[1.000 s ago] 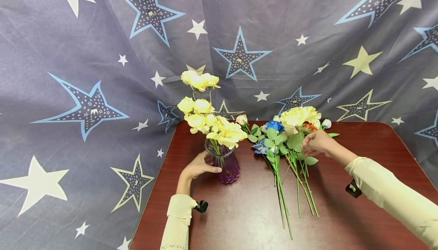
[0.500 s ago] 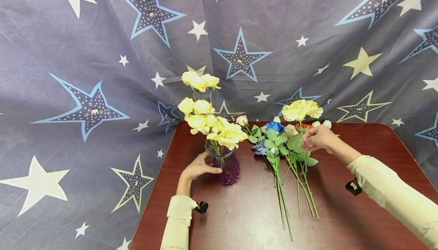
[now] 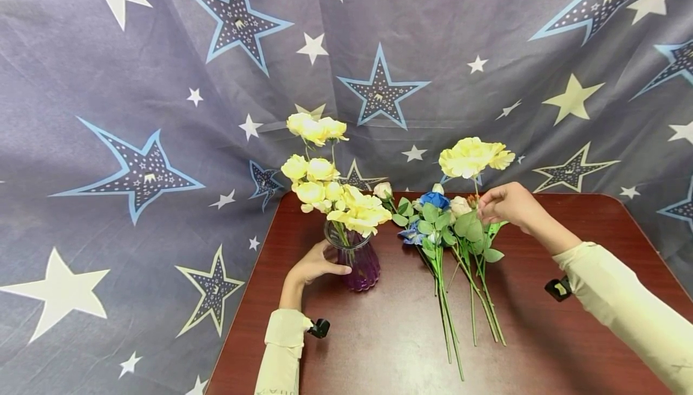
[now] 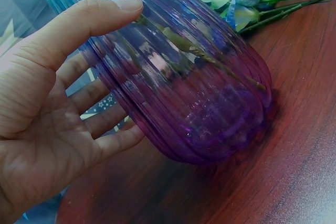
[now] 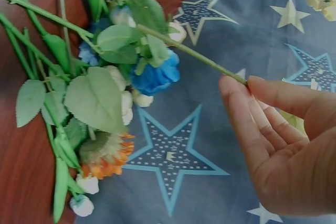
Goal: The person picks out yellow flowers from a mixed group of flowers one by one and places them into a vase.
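Note:
My left hand (image 3: 325, 264) curls round the lower body of a ribbed purple glass vase (image 3: 360, 264) that stands on the dark red table (image 3: 390, 335). The left wrist view shows my thumb and fingers (image 4: 84, 85) wrapped on the vase (image 4: 199, 93). Several pale yellow flowers (image 3: 330, 187) stand in it. My right hand (image 3: 483, 205) pinches the stem of a yellow flower (image 3: 470, 157) and holds it raised above a bunch of loose flowers (image 3: 444, 244) lying on the table. In the right wrist view the thin green stem (image 5: 194, 56) ends between my fingertips (image 5: 239, 85).
The lying bunch has a blue rose (image 3: 435, 198), white buds and an orange bloom (image 5: 107, 156), with stems pointing toward me. A grey star-patterned cloth (image 3: 135, 112) hangs behind and to the left of the table.
My right hand has lifted the yellow flower up out of the lying bunch, moving it higher and slightly back. My left hand has stayed on the vase.

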Demonstrator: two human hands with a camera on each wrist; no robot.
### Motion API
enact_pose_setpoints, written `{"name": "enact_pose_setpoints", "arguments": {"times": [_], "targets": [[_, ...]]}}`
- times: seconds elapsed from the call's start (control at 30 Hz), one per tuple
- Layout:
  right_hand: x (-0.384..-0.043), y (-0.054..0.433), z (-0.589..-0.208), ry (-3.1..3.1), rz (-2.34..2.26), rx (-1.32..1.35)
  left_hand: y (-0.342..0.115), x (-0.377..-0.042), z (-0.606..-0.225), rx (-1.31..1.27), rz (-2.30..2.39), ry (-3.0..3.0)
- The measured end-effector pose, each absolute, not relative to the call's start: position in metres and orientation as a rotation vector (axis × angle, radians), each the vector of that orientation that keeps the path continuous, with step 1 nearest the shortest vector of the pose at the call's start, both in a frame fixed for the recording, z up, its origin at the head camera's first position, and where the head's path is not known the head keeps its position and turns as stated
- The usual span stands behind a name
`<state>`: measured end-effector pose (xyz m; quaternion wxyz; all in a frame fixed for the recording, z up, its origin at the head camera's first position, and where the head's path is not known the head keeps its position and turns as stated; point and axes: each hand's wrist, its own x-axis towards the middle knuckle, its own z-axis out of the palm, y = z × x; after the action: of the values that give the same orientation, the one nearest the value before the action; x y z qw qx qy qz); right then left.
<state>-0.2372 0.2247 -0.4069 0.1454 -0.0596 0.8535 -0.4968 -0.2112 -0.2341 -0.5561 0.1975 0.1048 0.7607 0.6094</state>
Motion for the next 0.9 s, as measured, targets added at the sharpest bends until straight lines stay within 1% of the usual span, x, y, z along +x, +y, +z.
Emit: {"name": "enact_pose_setpoints", "arguments": {"times": [0.53, 0.9], "targets": [[-0.228, 0.218, -0.369, 2.648, -1.430, -0.235, -0.235, -0.213, -0.559, 0.318, 1.718, 2.119], [-0.223, 0.211, -0.349, 2.675, -1.457, -0.272, -0.234, -0.213, -0.559, 0.326, 1.716, 2.118]]}}
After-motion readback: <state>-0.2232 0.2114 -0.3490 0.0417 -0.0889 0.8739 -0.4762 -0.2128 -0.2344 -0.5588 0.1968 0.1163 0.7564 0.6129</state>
